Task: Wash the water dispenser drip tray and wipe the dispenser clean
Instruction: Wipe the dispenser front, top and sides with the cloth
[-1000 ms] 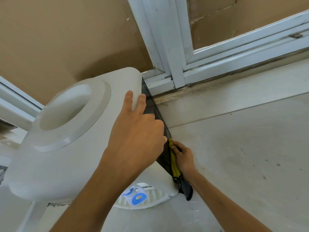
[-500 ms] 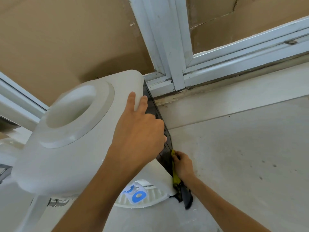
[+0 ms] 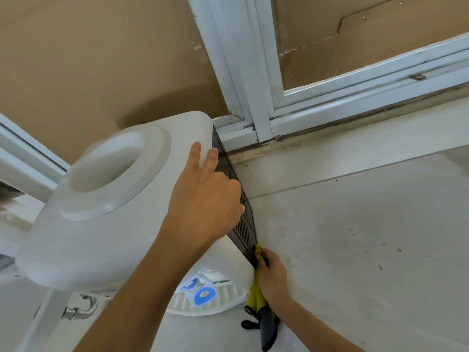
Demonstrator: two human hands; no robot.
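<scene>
Gripping the top right edge of the white water dispenser (image 3: 106,219), our left hand (image 3: 205,199) curls its fingers over onto the dark vented back panel (image 3: 243,219). Lower down and to the right, our right hand (image 3: 272,275) holds a yellow cloth (image 3: 256,293) pressed against the bottom corner of that panel; a dark part of the cloth with a small loop hangs below the hand.

We look down on the dispenser, which fills the left of the scene, its round bottle well facing up. Near its base lies the white ribbed drip tray (image 3: 223,299), with a blue and white sticker (image 3: 199,292) over it. A metal pipe fitting (image 3: 78,309) shows at the near left. Pale floor tiles (image 3: 355,237) spread to the right, and a white window frame (image 3: 253,85) rises along the far tan wall.
</scene>
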